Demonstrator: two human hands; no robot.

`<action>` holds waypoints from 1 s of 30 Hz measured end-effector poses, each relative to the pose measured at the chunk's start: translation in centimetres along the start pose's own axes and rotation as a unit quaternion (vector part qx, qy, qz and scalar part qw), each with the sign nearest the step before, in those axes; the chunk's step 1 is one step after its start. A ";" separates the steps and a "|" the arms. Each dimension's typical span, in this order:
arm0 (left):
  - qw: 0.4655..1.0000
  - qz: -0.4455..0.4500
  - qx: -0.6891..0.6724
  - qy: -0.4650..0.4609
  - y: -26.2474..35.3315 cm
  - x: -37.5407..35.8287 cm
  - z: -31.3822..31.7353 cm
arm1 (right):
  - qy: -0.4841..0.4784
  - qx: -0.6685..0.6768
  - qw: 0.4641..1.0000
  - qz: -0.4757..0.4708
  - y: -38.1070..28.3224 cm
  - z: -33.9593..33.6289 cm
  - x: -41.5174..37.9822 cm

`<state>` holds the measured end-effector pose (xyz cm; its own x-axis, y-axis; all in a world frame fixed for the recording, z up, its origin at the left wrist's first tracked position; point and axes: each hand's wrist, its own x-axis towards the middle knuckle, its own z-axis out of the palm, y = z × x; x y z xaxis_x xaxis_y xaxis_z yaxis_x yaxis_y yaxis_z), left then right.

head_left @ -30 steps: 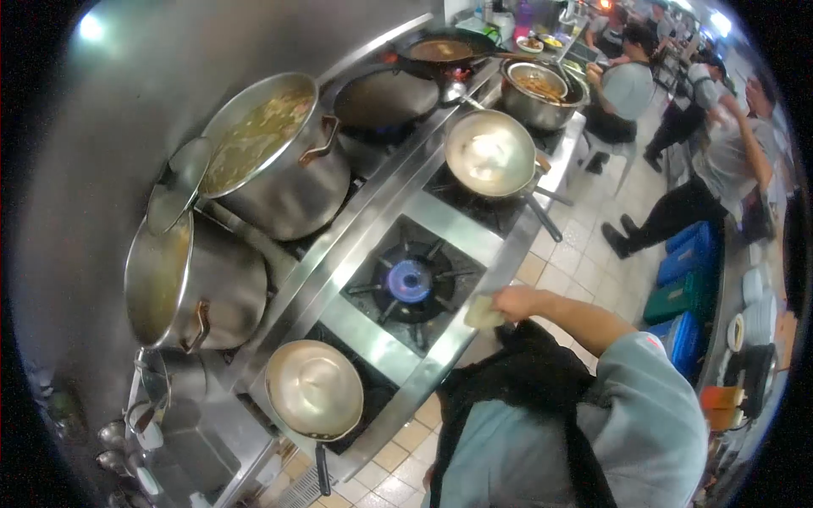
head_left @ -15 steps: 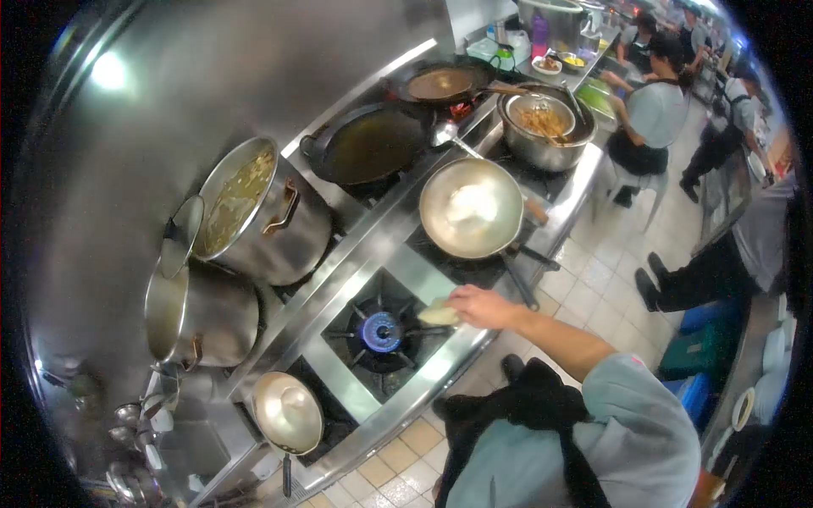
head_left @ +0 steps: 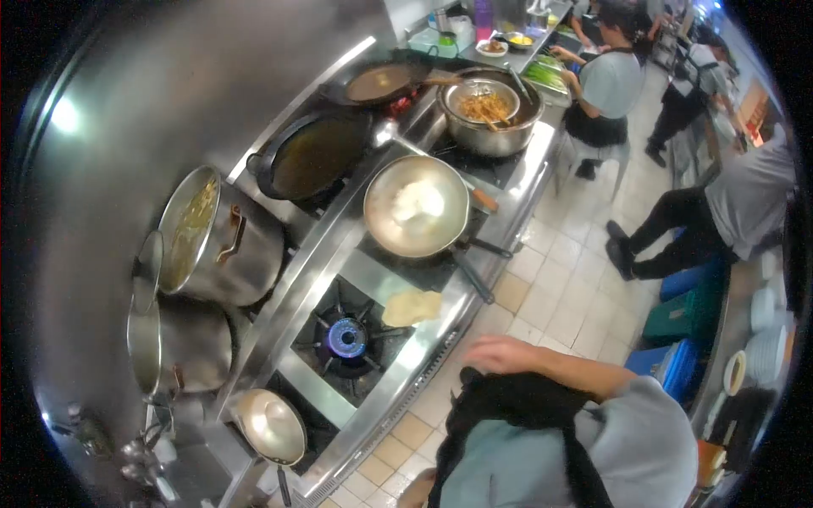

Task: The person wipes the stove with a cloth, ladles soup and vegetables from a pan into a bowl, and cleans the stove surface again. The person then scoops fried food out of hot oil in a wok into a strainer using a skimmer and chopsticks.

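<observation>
My right hand (head_left: 501,353) is in front of my black apron, beside the stove's front edge, with fingers loosely stretched and nothing visible in them. A pale yellowish cloth (head_left: 412,309) lies flat on the steel stove top, apart from the hand. Left of the cloth a gas burner (head_left: 346,337) burns with a blue flame and has no pan on it. At the bottom edge only part of my left hand (head_left: 417,491) shows by my apron; its fingers are hidden. A shiny wok (head_left: 417,206) sits on the burner beyond the cloth, its dark handle toward the front.
A small frying pan (head_left: 271,426) rests at the near left. Two tall stockpots (head_left: 254,254) stand at the back. Dark woks (head_left: 312,157) and a pot holding a bowl of food (head_left: 487,134) are farther along. Co-workers (head_left: 614,80) occupy the aisle at right.
My right hand has let go of the cloth, leaving it on the stove top, and drawn back toward my body. Part of my left hand now shows. The view has shifted.
</observation>
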<state>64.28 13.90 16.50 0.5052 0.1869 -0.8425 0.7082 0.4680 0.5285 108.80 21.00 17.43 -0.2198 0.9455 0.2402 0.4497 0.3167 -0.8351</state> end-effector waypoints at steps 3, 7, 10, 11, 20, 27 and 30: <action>0.997 0.069 0.023 -0.037 10.0 -3.3 -1.7 | 0.052 -0.012 0.989 0.139 -0.5 -1.9 -4.9; 0.956 0.285 0.005 0.064 20.0 -4.7 -2.4 | 0.122 -0.058 0.959 0.248 1.2 -4.1 -10.1; 0.899 0.364 -0.127 0.208 24.9 -0.7 -1.5 | 0.141 -0.075 0.939 0.305 1.8 -6.3 -13.3; 0.899 0.366 -0.124 0.206 27.2 0.4 -1.0 | 0.138 -0.067 0.935 0.320 2.3 -7.0 -14.5; 0.790 0.518 -0.328 0.005 43.3 10.2 7.8 | 0.066 -0.041 0.915 0.396 12.3 -16.2 -23.6; 0.810 0.445 -0.356 0.140 54.0 13.3 16.2 | 0.136 -0.001 0.891 0.434 20.8 -27.1 -30.2; 0.797 0.455 -0.374 0.132 54.9 14.4 16.2 | 0.160 0.077 0.854 0.490 24.6 -30.2 -30.5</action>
<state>118.39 28.32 35.06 0.4507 0.8723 -0.1897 -0.4354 0.4004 0.8063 152.72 2.23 4.54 0.4549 0.7311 -0.5085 0.1568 -0.6278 -0.7624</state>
